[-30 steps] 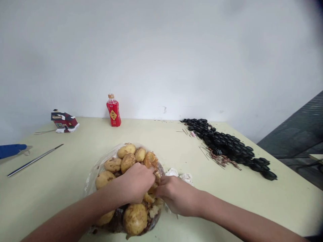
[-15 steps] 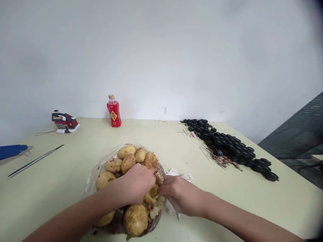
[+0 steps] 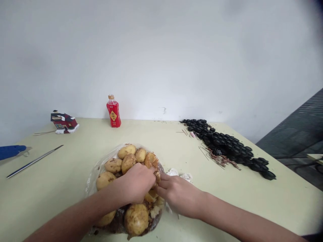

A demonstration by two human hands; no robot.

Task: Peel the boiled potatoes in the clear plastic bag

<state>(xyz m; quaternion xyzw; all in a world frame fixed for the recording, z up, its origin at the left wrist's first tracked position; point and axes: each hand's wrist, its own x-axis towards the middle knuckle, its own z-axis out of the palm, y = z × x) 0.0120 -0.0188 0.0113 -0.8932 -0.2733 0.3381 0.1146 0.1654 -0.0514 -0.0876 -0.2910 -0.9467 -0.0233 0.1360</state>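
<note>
Several yellowish potatoes [image 3: 136, 220] with brown spots lie bunched on a clear plastic bag [image 3: 92, 176] in front of me. My left hand [image 3: 138, 181] reaches over the middle of them, its fingers curled down and mostly hidden. Close against it on the right, my right hand [image 3: 179, 195] has its fingers pressed together at the bag's right side. What either hand pinches is hidden from view. Torn peel and pale crumbly scraps [image 3: 155, 211] lie beneath the fingers. White crumpled tissue [image 3: 186, 177] shows just behind my right hand.
A red drink bottle [image 3: 114, 112] and a small model house [image 3: 65, 121] stand near the wall. At left lie a thin metal tool [image 3: 35, 161] and a blue-handled object [image 3: 12, 152]. Many black round parts [image 3: 228, 144] and thin wires [image 3: 207, 151] spread along the right side.
My right hand has shifted slightly left and its fingers now sit closer to my left hand. The left hand and the potatoes look nearly the same.
</note>
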